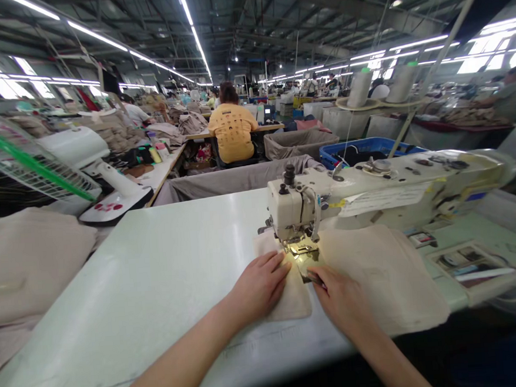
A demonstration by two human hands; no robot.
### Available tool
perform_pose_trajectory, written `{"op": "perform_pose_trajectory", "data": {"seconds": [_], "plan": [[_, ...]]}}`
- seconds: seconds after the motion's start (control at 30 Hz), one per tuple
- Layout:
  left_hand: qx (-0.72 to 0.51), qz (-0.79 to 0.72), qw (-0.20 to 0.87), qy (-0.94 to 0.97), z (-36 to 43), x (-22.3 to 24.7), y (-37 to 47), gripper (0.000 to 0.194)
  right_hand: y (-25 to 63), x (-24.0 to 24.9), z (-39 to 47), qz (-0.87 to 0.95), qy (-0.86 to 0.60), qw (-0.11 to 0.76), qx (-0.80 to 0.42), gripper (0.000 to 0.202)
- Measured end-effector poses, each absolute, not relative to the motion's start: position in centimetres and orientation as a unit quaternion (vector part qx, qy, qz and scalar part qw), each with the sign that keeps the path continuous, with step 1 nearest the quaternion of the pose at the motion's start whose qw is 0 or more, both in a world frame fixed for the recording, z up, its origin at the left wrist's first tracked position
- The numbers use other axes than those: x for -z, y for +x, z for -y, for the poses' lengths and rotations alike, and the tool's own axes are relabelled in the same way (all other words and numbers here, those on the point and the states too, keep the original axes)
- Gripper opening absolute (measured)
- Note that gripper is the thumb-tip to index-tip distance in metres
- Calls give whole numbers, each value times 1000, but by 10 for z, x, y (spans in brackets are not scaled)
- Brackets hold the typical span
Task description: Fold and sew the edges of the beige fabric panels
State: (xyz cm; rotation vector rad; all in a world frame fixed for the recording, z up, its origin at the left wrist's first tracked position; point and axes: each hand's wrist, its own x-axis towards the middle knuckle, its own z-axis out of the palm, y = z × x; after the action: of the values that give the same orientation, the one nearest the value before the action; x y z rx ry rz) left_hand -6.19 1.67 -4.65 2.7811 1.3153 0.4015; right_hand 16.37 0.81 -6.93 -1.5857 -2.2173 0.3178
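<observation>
My left hand [264,284] lies flat on a beige fabric piece [297,305], its fingers stretched toward the presser foot of a white sewing machine [292,206]. Close to the lit metal needle plate [304,261], my right hand [342,299] has its thumb and fingers closed together. A small dark, metallic-looking thing shows at those fingers, mostly hidden by them; its kind is unclear. Another beige fabric piece [387,273] lies flat to the right, partly under my right hand and beside the machine's arm.
A pale green tabletop [178,264] spreads left. Beige fabric [28,262] is piled at the far left near a white fan [116,186]. Thread cones [359,89] stand behind the machine. A blue crate [369,145] and a person in yellow [233,130] are beyond. A parts tray [470,261] sits right.
</observation>
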Motion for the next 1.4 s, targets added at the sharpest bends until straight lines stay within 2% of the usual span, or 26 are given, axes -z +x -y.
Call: {"op": "perform_pose_trajectory", "data": {"seconds": [0.8,0.97,1.1,1.2,1.27,1.33,1.4], "plan": [[-135,-413,11,900,-23,49,-71,38,161,65,-7,794,-572,176,-109,33],[-59,-471,5,880,12,21,-70,41,163,68,-9,793,-557,218,-115,31],[10,-500,29,866,48,4,-55,42,167,64,-11,758,-561,294,-154,30],[54,-527,-1,848,39,9,-57,39,183,50,-11,714,-562,381,-172,33],[36,-566,-52,822,14,18,-66,38,201,40,-9,690,-568,420,-158,31],[-2,-598,-88,797,-14,27,-76,38,223,31,-6,695,-570,410,-157,26],[-32,-623,-115,773,-32,30,-80,41,243,26,1,735,-559,350,-156,20]]}}
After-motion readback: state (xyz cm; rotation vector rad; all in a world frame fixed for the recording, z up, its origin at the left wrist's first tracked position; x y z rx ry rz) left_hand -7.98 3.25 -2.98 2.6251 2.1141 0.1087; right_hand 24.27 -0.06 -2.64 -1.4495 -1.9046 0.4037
